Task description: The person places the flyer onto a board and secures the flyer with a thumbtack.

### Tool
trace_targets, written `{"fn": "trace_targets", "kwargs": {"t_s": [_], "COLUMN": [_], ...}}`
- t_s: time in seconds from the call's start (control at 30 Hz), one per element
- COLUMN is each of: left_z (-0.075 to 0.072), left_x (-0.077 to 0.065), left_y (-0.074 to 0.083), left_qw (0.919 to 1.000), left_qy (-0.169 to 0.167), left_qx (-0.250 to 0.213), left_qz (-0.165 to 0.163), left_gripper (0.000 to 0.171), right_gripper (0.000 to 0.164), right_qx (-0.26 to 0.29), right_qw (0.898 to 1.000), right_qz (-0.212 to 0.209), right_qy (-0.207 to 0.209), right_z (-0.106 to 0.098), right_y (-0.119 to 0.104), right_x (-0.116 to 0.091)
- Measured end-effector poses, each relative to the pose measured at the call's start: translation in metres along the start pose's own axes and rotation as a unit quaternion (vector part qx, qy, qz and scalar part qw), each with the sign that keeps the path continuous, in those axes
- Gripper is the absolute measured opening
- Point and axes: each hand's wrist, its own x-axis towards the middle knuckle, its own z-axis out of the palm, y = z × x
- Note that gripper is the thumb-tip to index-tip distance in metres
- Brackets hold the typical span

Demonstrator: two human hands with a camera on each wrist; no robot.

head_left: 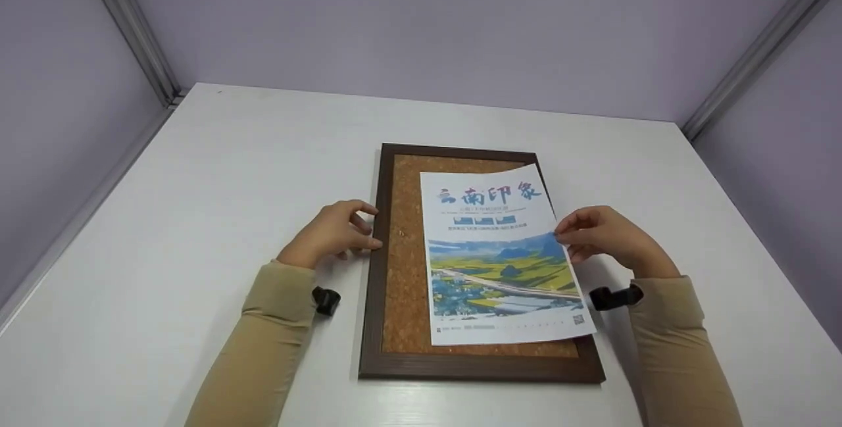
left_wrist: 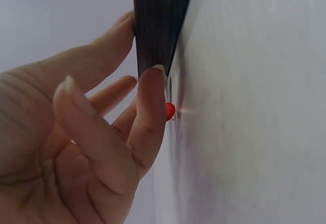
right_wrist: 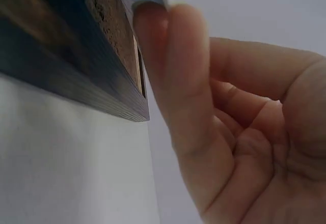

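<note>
A framed corkboard [head_left: 404, 256] with a dark brown rim lies on the table, partly covered by a printed poster [head_left: 500, 256] of a green landscape under large Chinese characters. My left hand [head_left: 335, 233] is at the board's left rim, thumb and a fingertip touching its edge with a gap between them. Close behind one of that hand's fingers shows a small round red thing [left_wrist: 170, 111], mostly hidden. On the other side, my right hand [head_left: 595, 236] pinches the poster's right edge between thumb and finger. The sheet sits slightly askew over the cork, its upper right corner overlapping the rim.
The white table [head_left: 263, 150] extends around the board. Purple panels [head_left: 408, 32] stand behind it and at both sides, with metal posts [head_left: 131, 25] in the corners. Each wrist wears a small black camera [head_left: 327, 301].
</note>
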Motion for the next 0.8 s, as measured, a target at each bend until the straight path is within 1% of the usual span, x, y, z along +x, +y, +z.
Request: {"fn": "trace_targets", "kwargs": {"t_s": [0.3, 0.57, 0.8], "left_z": [0.013, 0.019, 0.024], "left_x": [-0.003, 0.0, 0.002], "left_y": [0.007, 0.008, 0.012], "left_qw": [0.9996, 0.9995, 0.9992], "left_qy": [0.02, 0.028, 0.028], "left_qx": [-0.008, -0.009, -0.025], "left_qz": [-0.02, -0.015, -0.017], "left_gripper": [0.063, 0.062, 0.062], "right_gripper": [0.035, 0.031, 0.029], "right_qx": [-0.025, -0.04, -0.039], "right_qw": [0.999, 0.995, 0.992], "right_qz": [-0.003, -0.015, -0.03], "right_qy": [-0.043, -0.085, -0.115], "right_z": [-0.007, -0.011, -0.017], "right_y": [0.002, 0.005, 0.005], "right_x": [0.01, 0.02, 0.025]}}
